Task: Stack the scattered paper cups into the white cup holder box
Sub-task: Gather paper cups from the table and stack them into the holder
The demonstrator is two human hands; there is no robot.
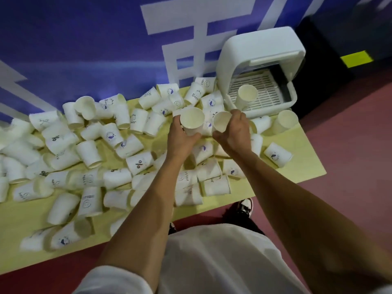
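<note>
Paper cups [89, 153] lie scattered on their sides across the left and centre of the frame, heaped against one another on a pale yellow table [307, 164]. Just right of centre, the person's left hand [180, 139] grips an upright cup [192, 122], fingers curled round its wall and its mouth facing up. Close beside it, the right hand [233, 132] grasps a second cup [221, 123], tilted toward the first; the two sit near each other and do not look nested yet.

The step in hand appears to be sliding one cup into the other before the pair goes to the white cup holder box [244, 52]. That box stands at the upper right with its lid raised, and a lone cup [246, 96] sits on the slatted tray inside. Done well, this likely means a light grip so the thin walls do not buckle. The base should be squared over the open mouth, and the cup should drop straight in rather than at a slant.

Behind the table, a blue wall [84, 39] with large white lettering fills the upper frame. A dark red floor [350, 145] runs down the right side. A yellow mark [356, 58] shows at the far upper right.
</note>
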